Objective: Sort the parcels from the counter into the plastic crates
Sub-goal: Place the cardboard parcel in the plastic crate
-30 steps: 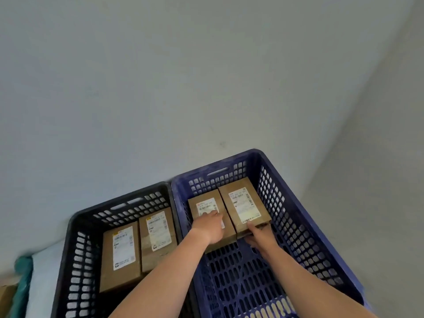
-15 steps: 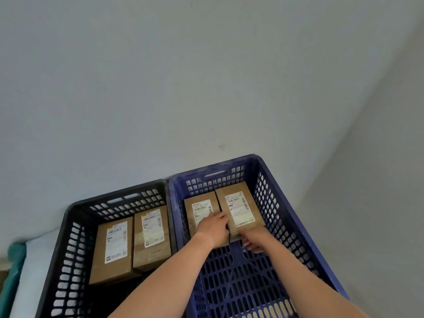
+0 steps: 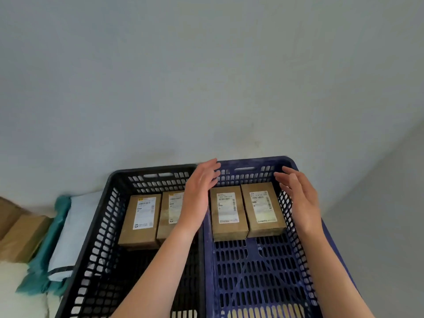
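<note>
Parcels: four small labelled cardboard boxes, two [image 3: 246,208] at centre-right in the blue crate [image 3: 325,244], two [image 3: 140,216] at centre-left in the black crate [image 3: 91,249]. Probably light, stiff, easily pinched by the long sides. Left hand [image 3: 198,191] and right hand [image 3: 300,198] spread open above, holding nothing.

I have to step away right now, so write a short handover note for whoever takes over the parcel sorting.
Left hand: open, holding nothing, raised over the wall shared by the two crates.
Right hand: open, holding nothing, above the blue crate's right wall.
Blue crate: two boxes side by side at the far end, left box and right box, labels up.
Black crate: two more labelled boxes, and, at its far end.
Done: four parcels placed.
Left: soft mailers and brown parcels lying left of the black crate look unsorted.
</note>
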### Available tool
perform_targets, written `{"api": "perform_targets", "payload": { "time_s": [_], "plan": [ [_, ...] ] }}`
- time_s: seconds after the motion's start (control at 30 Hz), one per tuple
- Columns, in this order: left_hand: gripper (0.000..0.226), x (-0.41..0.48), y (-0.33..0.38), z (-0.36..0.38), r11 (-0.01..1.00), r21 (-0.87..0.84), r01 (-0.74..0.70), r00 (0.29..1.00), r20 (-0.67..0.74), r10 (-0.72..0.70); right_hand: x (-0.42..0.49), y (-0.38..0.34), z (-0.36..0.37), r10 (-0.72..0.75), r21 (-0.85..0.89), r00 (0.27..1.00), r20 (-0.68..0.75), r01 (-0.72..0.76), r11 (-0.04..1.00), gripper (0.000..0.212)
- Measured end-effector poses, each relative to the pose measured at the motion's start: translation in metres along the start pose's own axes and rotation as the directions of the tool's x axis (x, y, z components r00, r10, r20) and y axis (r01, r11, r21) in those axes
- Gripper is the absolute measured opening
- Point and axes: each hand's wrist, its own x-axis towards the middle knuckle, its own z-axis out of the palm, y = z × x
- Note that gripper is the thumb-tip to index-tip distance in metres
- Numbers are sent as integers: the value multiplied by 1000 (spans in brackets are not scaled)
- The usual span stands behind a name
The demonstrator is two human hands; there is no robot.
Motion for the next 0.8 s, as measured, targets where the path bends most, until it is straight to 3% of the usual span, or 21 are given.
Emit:
{"api": "perform_targets", "payload": {
  "time_s": [0.17, 0.37, 0.8],
  "plan": [
    [35, -25, 20, -65, 999, -27, -21, 993, -119, 18, -8, -7, 31, -18, -56, 999, 28, 19, 998, 30],
    [31, -67, 47, -177, 997, -18, -80, 958, -279, 72, -37, -37, 118, -73, -42, 991, 110, 78, 996, 37],
    [32, -246, 95, -496, 994, 35, -108, 736, -669, 104, -200, -101, 408, -167, 109, 897, 409, 133, 985, 35]
  ]
}}
